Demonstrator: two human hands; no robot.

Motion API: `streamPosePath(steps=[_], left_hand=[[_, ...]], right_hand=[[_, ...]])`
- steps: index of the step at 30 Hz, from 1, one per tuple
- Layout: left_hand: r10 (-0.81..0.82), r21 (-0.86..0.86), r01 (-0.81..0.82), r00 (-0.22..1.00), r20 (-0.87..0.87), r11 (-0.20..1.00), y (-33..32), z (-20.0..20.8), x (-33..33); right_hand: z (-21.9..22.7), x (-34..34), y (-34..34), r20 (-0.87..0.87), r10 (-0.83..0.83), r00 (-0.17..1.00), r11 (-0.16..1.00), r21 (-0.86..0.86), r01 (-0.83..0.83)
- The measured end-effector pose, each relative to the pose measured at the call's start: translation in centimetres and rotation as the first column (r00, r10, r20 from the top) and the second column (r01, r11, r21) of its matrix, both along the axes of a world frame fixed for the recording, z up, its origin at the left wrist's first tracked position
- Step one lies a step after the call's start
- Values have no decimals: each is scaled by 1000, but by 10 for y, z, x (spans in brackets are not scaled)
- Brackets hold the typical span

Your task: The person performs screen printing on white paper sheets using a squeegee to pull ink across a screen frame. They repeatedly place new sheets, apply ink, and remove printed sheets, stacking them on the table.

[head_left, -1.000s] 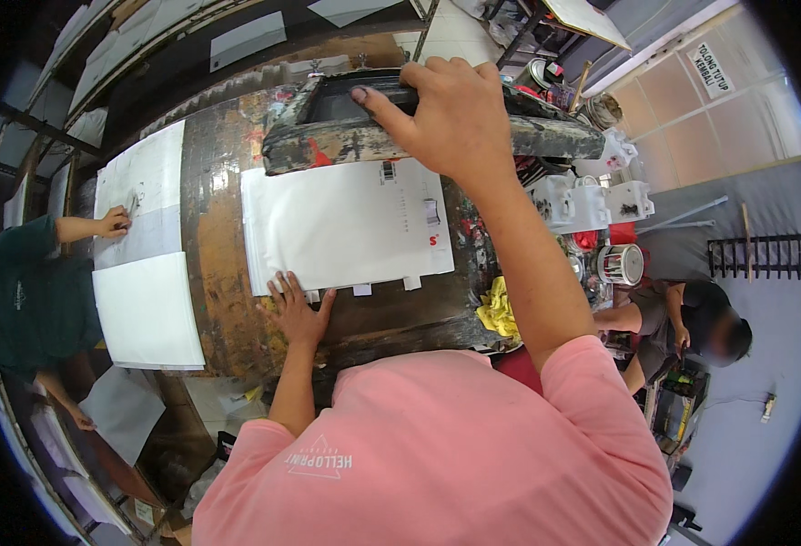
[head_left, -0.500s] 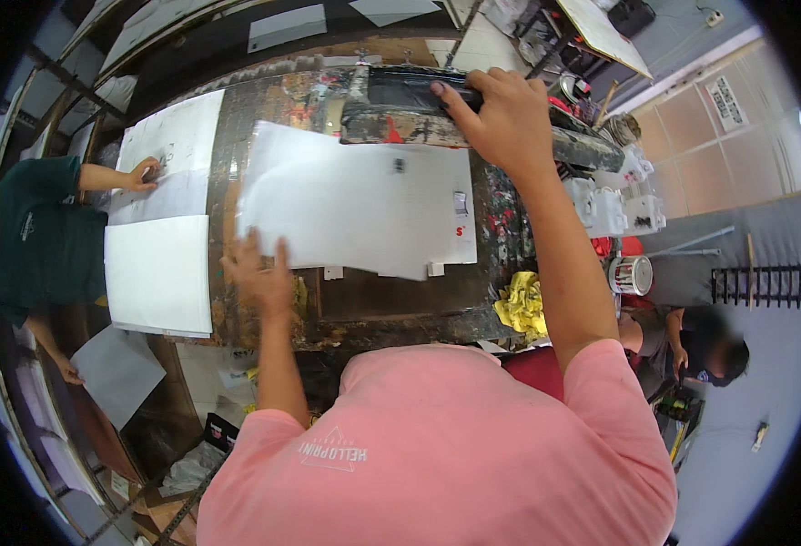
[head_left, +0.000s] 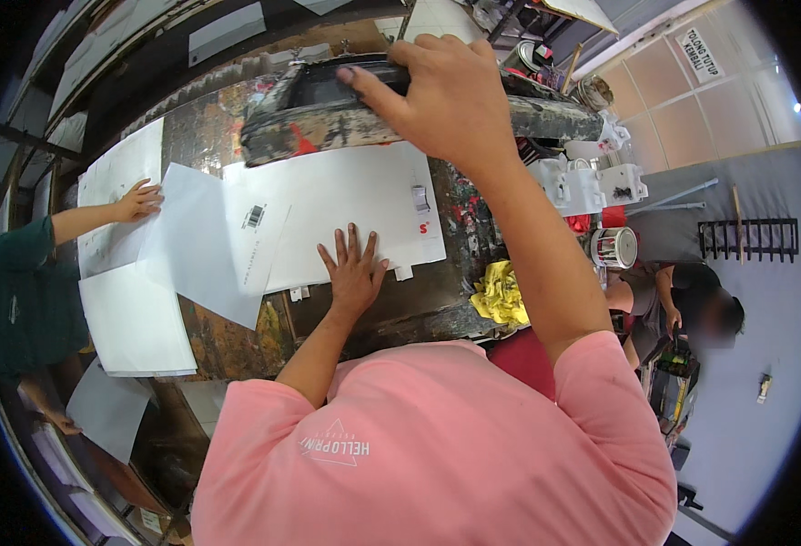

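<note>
My right hand [head_left: 455, 105] grips the upper edge of an ink-stained screen-printing frame [head_left: 341, 127], thumb on the near side. The frame is held up, tilted, at the far side of the worktable. Below it, my left hand [head_left: 355, 273] lies with fingers spread on a white sheet [head_left: 364, 196] bearing a small red mark near its right end. A thin translucent sheet [head_left: 205, 241] with small dark print overlaps the white sheet's left part. A co-worker's hand [head_left: 139, 200] is at that translucent sheet's left edge.
The worktable [head_left: 218, 337] is stained with paint. A stack of white sheets [head_left: 132, 318] lies at its left. Crumpled yellow cloth or paper [head_left: 501, 296], white plastic containers [head_left: 583, 189] and a paint can [head_left: 613, 246] are on the right. Another person [head_left: 692, 309] sits farther right.
The translucent sheet has shifted left off most of the white sheet, toward the co-worker. My left hand has moved right onto the white sheet. My right hand still holds the frame.
</note>
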State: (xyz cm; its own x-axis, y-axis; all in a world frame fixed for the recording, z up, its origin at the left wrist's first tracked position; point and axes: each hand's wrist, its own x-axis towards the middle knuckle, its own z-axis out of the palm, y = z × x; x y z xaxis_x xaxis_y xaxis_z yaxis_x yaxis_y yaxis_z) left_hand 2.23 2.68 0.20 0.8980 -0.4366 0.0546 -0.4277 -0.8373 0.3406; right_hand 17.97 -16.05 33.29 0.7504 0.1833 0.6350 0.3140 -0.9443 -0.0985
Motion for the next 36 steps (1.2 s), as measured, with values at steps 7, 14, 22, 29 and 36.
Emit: streamPosePath(steps=[7,14,22,29,36], left_hand=[[-47,21,48,997,-68,999,1,-8,0],[-49,-37,47,997,-64,998,5,-5,1],[-97,-26,95,994,-46,995,12,-1,5],[-165,26,167,982,-89,986,23,-3,13],[-201,82,223,955,-219,971,26,29,19]], right_hand=[[7,2,0,-68,-48,997,999,-2,48],[10,-1,1,-58,-50,997,997,-55,47],[6,-7,2,-61,-17,998,999,-43,15],[-14,-31,5,-77,-18,997,997,-72,13],[-35,-50,2,-103,-18,995,996,-85,9]])
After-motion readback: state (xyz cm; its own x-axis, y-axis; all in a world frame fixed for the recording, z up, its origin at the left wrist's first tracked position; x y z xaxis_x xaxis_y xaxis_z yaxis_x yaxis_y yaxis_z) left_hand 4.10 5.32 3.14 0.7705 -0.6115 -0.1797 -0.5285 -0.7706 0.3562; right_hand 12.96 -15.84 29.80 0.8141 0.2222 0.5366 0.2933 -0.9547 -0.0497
